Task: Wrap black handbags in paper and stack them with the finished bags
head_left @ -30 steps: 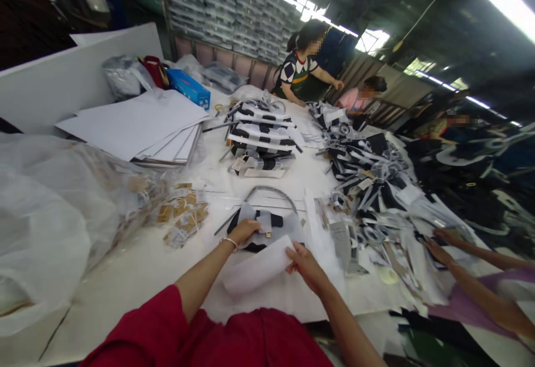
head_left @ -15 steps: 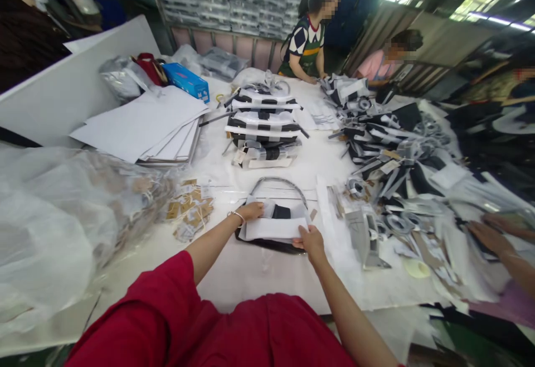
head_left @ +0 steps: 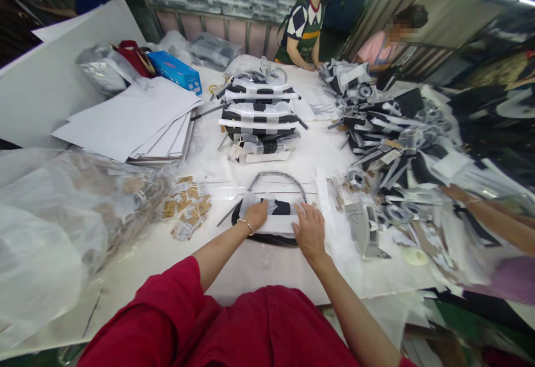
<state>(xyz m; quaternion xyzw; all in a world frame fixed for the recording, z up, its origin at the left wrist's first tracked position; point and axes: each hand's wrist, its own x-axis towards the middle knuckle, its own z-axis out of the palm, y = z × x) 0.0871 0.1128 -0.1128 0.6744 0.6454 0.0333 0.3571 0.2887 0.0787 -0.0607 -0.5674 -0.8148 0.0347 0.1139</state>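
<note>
A black handbag point(head_left: 281, 208) with a curved grey handle point(head_left: 279, 175) lies flat on the white table point(head_left: 251, 261) in front of me. A white sheet of paper point(head_left: 281, 224) is laid across its front. My left hand point(head_left: 257, 214) presses on the paper's left end, fingers together and flat. My right hand point(head_left: 310, 228) lies flat on the paper's right end with fingers stretched out. A bracelet sits on my left wrist.
A stack of wrapped black-and-white bags point(head_left: 259, 119) stands behind. White card sheets point(head_left: 129, 121) and a blue box point(head_left: 174, 71) lie back left, clear plastic bags point(head_left: 54, 216) left, paper tags point(head_left: 187, 206) nearby. A heap of unwrapped bags point(head_left: 397, 144) fills the right, with another person's arm point(head_left: 489, 213) over it.
I have laid the white sheet down onto the bag and both hands now press it flat. The view has shifted downward toward the table.
</note>
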